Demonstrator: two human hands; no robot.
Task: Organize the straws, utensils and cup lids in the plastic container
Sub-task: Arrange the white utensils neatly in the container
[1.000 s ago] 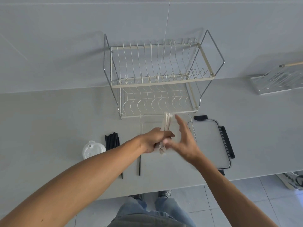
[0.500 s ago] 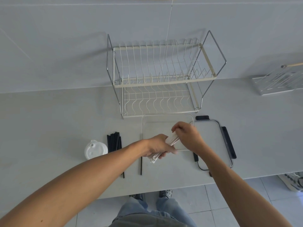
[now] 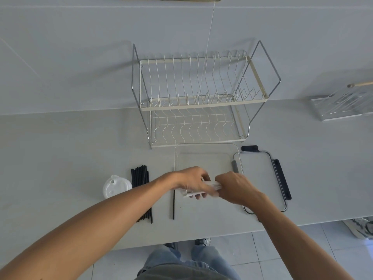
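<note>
- The worktop (image 3: 60, 158) is pale grey and matte, and it meets a plain grey wall (image 3: 80, 57) behind; its near edge gives onto a white tiled floor (image 3: 302, 259).
- At the left lies a white cup lid (image 3: 116, 187), just beside a bundle of black straws (image 3: 141, 190) running front to back.
- One lone black straw (image 3: 173, 205) lies apart to the right of the bundle.
- The left hand (image 3: 191, 181) curls round one end of a white bundle (image 3: 198, 191) of wrapped utensils or straws; which, I cannot tell.
- The right hand (image 3: 235, 186) grips the other end, so the bundle lies crosswise over the near edge of the clear container (image 3: 205, 152).
- Behind the container stands a two-tier wire rack (image 3: 201, 104) against the wall.
- Just right of the container lies its lid (image 3: 260, 178), clear with black clips.
- At the far right rests a second white wire rack (image 3: 343, 104) with a wooden handle.
- Below, the person's jeans (image 3: 181, 263) and shoes show.
</note>
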